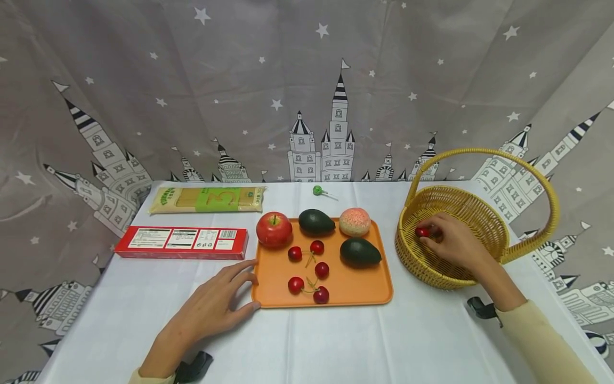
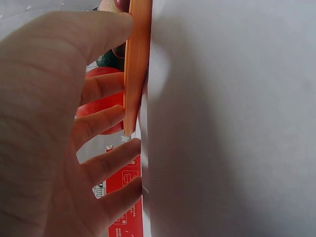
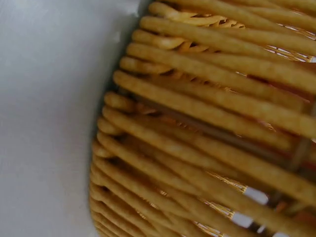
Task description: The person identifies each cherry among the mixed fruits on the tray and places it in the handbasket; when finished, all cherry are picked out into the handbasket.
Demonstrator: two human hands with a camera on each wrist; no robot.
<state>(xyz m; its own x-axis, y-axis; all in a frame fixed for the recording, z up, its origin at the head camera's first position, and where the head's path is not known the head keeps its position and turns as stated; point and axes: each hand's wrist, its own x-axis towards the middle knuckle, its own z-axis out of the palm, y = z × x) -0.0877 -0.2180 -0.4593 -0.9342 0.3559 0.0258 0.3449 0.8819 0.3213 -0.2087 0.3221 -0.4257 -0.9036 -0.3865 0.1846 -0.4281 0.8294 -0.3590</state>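
Note:
My right hand point(image 1: 453, 241) reaches inside a yellow wicker basket point(image 1: 417, 266) and pinches a red cherry point(image 1: 422, 232) between thumb and fingers. In the right wrist view the basket's woven side point(image 3: 207, 123) fills most of the picture and hides that hand. My left hand point(image 1: 211, 304) lies with fingers spread at the left edge of an orange tray point(image 1: 355, 290), thumb and fingertips right at its rim. On the tray are several cherries point(image 1: 322, 270) with stems, a red apple point(image 1: 274, 230), two dark green avocados point(image 1: 316, 222) and a pinkish peach point(image 1: 355, 222).
Left of the tray lies a red box point(image 1: 182, 243) with white label panels. Behind it is a packet of noodles point(image 1: 206, 199). A green lollipop point(image 1: 318, 190) lies behind the tray. The basket's tall handle point(image 1: 484, 151) arches over it. A grey patterned curtain point(image 1: 230, 64) borders the white-covered table point(image 1: 336, 346).

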